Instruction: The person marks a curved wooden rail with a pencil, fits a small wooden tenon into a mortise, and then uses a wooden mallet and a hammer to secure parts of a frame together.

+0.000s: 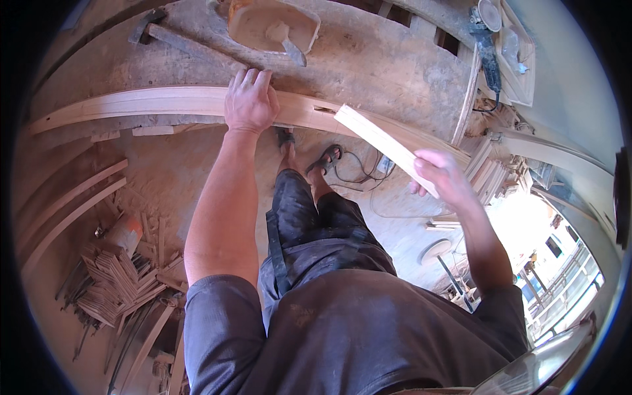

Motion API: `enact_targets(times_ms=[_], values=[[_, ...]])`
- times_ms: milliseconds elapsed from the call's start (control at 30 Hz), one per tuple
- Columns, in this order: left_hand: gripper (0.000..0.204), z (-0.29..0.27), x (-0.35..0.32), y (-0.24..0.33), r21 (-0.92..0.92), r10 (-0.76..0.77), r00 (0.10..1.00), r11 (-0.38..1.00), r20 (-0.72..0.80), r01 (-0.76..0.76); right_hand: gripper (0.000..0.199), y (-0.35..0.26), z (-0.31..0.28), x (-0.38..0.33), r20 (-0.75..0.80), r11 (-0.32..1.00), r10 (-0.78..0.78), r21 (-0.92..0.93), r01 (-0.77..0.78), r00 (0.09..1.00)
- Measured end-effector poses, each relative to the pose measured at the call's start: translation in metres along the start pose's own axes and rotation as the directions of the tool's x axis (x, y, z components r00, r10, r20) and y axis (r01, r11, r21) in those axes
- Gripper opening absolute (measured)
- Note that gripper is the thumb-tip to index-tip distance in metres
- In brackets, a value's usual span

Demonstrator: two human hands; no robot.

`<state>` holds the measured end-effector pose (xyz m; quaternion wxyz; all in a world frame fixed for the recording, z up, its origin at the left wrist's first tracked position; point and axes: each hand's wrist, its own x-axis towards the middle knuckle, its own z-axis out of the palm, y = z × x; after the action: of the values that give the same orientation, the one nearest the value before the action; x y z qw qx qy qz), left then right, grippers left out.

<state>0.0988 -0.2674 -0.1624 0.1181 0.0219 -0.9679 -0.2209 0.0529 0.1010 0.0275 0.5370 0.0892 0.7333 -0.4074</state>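
A long pale wooden board point(164, 100) lies along the near edge of the workbench, its line bent by the lens. My left hand point(251, 102) is closed over this board, fingers curled across its far edge. To the right of that hand, a narrow dark slot point(326, 110) is cut in the board. My right hand point(440, 176) grips a shorter wooden piece point(382, 145) near its lower end. That piece is held at a slant, with its far end close to the slot; whether it touches the board I cannot tell.
On the workbench point(388, 69) are a hammer point(191, 47) and a cut-open plastic container point(309, 20) with a spatula-like tool in it. An angle grinder point(487, 56) is at the far right. Wood strips are stacked at lower left point(118, 280); a cable point(359, 172) lies on the floor.
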Motion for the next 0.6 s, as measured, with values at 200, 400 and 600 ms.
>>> enact_targets(times_ms=[200,400,600], values=[[0.028,-0.001,0.0,0.0,-0.019,-0.009,1.0,1.0,0.003,0.009,0.033,0.06,-0.005,0.045,0.225,0.788,0.228,0.529,-0.316,0.947],[0.028,0.002,-0.003,-0.004,-0.036,-0.007,0.999,0.999,-0.032,0.006,0.048,0.033,0.001,0.039,0.117,0.764,0.328,0.551,-0.336,0.937],[0.028,0.001,-0.002,-0.004,-0.019,-0.018,1.0,1.0,-0.011,0.018,0.046,0.02,-0.009,0.043,0.166,0.734,0.34,0.568,-0.371,0.926]])
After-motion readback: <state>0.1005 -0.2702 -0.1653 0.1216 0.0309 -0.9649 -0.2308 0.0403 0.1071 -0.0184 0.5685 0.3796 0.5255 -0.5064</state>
